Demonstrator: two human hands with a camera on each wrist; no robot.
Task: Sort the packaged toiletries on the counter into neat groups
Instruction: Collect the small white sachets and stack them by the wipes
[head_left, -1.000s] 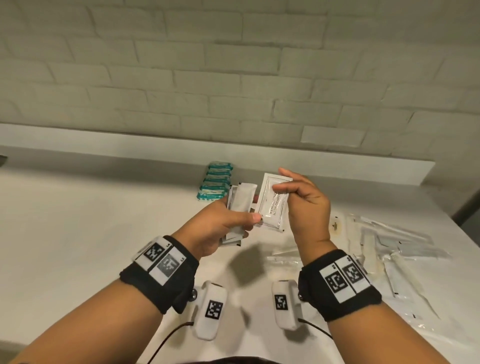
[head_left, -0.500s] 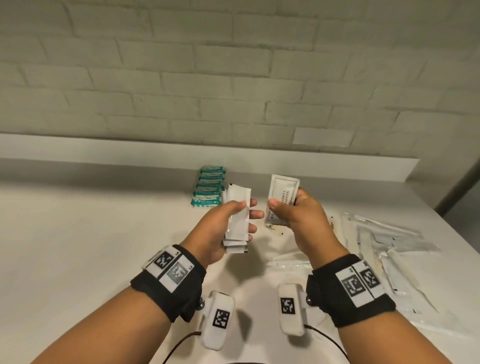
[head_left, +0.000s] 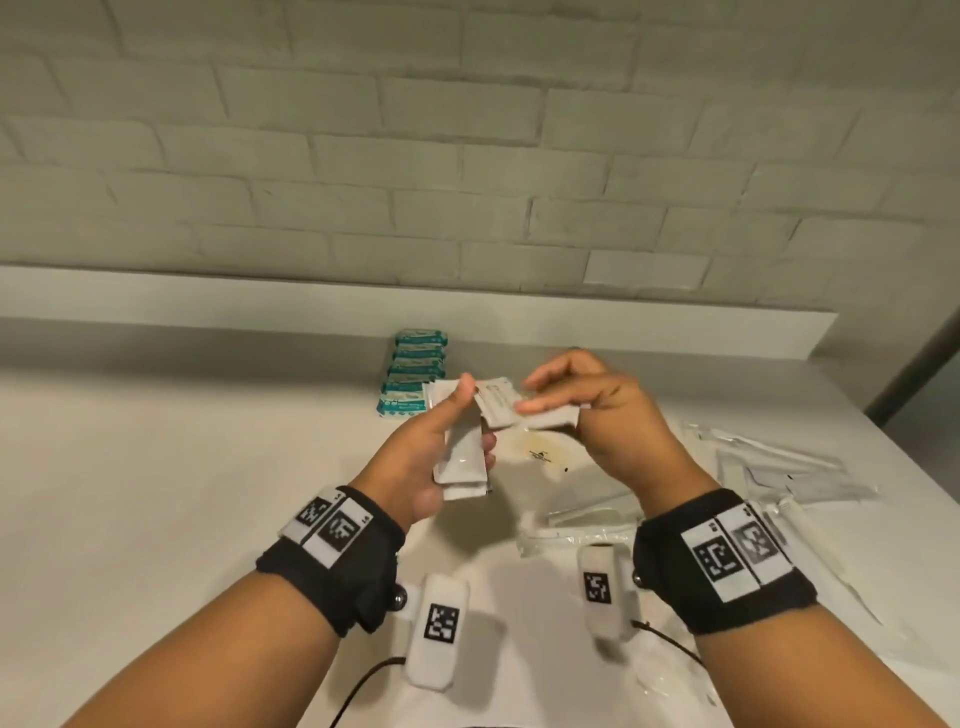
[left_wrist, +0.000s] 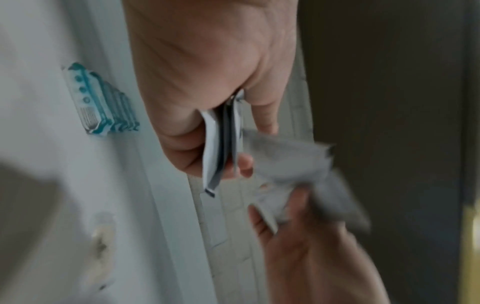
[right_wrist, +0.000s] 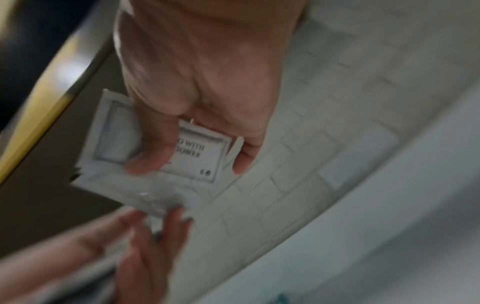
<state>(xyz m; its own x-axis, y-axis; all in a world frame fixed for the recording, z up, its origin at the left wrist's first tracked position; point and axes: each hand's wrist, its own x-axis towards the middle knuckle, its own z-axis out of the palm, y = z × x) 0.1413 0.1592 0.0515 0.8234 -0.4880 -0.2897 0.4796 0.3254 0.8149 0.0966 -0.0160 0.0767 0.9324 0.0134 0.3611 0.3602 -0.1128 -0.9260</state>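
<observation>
My left hand (head_left: 441, 436) grips a small stack of white sachets (head_left: 462, 457) upright above the counter; the stack's edges (left_wrist: 221, 148) show between thumb and fingers in the left wrist view. My right hand (head_left: 587, 410) pinches white sachets (head_left: 506, 408) laid flat, their left end meeting the top of the stack by my left thumb. The right wrist view shows printed sachets (right_wrist: 197, 156) under my right thumb and fingers. A row of teal-and-white packets (head_left: 413, 371) lies on the counter behind my hands.
Clear plastic-wrapped items (head_left: 779, 462) lie scattered on the white counter (head_left: 156, 493) to the right. A flat clear packet with a yellowish patch (head_left: 540, 452) lies below my hands. A raised ledge (head_left: 208, 301) and a brick wall close the back.
My right hand has turned its sachets from upright to flat and brought them left against the stack in my left hand. The view has shifted slightly.
</observation>
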